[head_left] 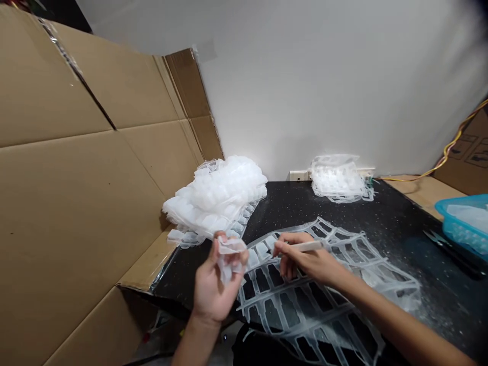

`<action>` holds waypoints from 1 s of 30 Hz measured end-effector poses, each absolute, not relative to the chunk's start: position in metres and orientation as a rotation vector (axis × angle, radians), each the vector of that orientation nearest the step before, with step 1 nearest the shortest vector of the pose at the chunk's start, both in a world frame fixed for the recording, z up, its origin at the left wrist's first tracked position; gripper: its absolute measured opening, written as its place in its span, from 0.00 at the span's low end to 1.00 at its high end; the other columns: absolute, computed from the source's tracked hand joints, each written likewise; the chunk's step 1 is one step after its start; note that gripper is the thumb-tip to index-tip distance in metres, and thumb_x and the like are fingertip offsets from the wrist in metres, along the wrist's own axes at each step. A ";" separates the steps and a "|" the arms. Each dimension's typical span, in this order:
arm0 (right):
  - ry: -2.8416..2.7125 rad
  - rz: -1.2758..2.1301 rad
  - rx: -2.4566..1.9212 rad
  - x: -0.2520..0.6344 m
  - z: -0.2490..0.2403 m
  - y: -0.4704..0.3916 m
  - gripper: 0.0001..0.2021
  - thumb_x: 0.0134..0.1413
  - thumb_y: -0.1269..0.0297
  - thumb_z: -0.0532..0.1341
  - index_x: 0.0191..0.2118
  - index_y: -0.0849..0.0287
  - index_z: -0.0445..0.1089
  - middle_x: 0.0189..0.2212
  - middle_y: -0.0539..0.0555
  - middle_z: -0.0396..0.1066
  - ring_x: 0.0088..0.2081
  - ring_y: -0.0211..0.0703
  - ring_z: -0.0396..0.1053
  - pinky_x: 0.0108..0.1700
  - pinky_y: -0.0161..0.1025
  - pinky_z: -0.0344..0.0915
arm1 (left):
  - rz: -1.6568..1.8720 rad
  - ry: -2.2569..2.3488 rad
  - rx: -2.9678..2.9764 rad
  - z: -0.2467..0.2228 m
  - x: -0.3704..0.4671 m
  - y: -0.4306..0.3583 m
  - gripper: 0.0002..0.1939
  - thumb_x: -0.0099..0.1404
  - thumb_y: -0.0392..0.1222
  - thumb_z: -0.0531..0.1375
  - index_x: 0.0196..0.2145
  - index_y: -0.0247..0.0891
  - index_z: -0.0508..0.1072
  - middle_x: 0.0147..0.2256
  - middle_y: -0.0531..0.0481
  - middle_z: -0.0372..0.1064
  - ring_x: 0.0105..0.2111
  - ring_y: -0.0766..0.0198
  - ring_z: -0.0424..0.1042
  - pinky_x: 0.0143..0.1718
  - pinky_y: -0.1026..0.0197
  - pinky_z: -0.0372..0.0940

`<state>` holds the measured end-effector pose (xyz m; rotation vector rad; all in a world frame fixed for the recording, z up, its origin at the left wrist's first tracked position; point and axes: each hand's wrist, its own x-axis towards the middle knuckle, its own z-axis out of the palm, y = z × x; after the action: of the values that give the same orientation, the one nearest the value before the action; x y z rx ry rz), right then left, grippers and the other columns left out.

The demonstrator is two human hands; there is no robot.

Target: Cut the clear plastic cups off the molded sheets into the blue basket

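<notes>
Translucent white pieces (229, 254) are held in my left hand (219, 282), its fingers curled around them, palm up, just off the left edge of the sheet. A translucent white sheet (301, 325) with rows of cut-out openings lies on the black table and hangs over its front edge. Along its upper left edge sit several white pieces (262, 250). My right hand (301, 256) is over these pieces, its fingers closed on a slim white tool, whose handle (308, 246) points to the right. The tool's tip is too small to make out.
A large heap of white sheets (224, 193) stands at the back left, beside a cardboard wall (76, 203). Stacked frames (337, 178) lie by the wall socket (299, 176). Dark scissors (453, 252) and a blue basket (457, 223) are at the right.
</notes>
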<state>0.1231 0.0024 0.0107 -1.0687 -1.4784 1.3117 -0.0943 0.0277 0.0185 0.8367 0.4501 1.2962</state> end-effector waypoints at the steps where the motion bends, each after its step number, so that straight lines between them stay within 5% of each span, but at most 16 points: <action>1: -1.498 1.204 -1.075 0.128 0.017 -0.006 0.20 0.64 0.46 0.58 0.31 0.57 0.71 0.24 0.53 0.77 0.25 0.41 0.73 0.28 0.35 0.69 | 1.243 0.429 0.782 0.013 -0.083 0.022 0.10 0.69 0.50 0.61 0.36 0.43 0.68 0.26 0.56 0.52 0.25 0.69 0.55 0.29 0.65 0.60; 8: -1.540 0.653 -1.171 0.134 0.025 -0.056 0.13 0.57 0.56 0.69 0.47 0.51 0.77 0.40 0.54 0.80 0.38 0.46 0.77 0.41 0.38 0.72 | 0.980 0.374 0.571 0.001 -0.030 0.000 0.16 0.60 0.49 0.71 0.35 0.39 0.70 0.23 0.58 0.54 0.24 0.72 0.61 0.30 0.69 0.63; 15: -1.381 0.359 -1.319 0.133 0.009 -0.064 0.05 0.60 0.60 0.66 0.40 0.52 0.76 0.29 0.48 0.77 0.25 0.39 0.73 0.28 0.33 0.67 | 0.927 0.491 0.426 -0.010 -0.014 -0.004 0.16 0.61 0.47 0.71 0.40 0.34 0.74 0.29 0.53 0.66 0.30 0.69 0.68 0.38 0.66 0.68; 21: -1.386 -0.080 -1.351 0.128 -0.005 -0.071 0.04 0.62 0.67 0.64 0.43 0.53 0.73 0.36 0.51 0.78 0.34 0.42 0.77 0.39 0.35 0.70 | 0.997 0.562 0.391 -0.015 -0.007 0.000 0.14 0.68 0.49 0.65 0.38 0.33 0.75 0.33 0.49 0.70 0.35 0.65 0.71 0.44 0.63 0.67; 30: -1.588 0.018 -1.412 0.110 -0.016 -0.064 0.06 0.66 0.68 0.59 0.47 0.55 0.68 0.40 0.54 0.74 0.39 0.44 0.75 0.40 0.38 0.68 | 1.066 0.614 0.598 -0.023 -0.006 -0.011 0.17 0.63 0.53 0.68 0.43 0.39 0.74 0.40 0.49 0.72 0.46 0.60 0.72 0.48 0.62 0.64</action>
<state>0.1099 -0.0641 -0.0161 -1.4117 -1.5875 0.0183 -0.0061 -0.0108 -0.0226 0.5981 0.6141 1.0657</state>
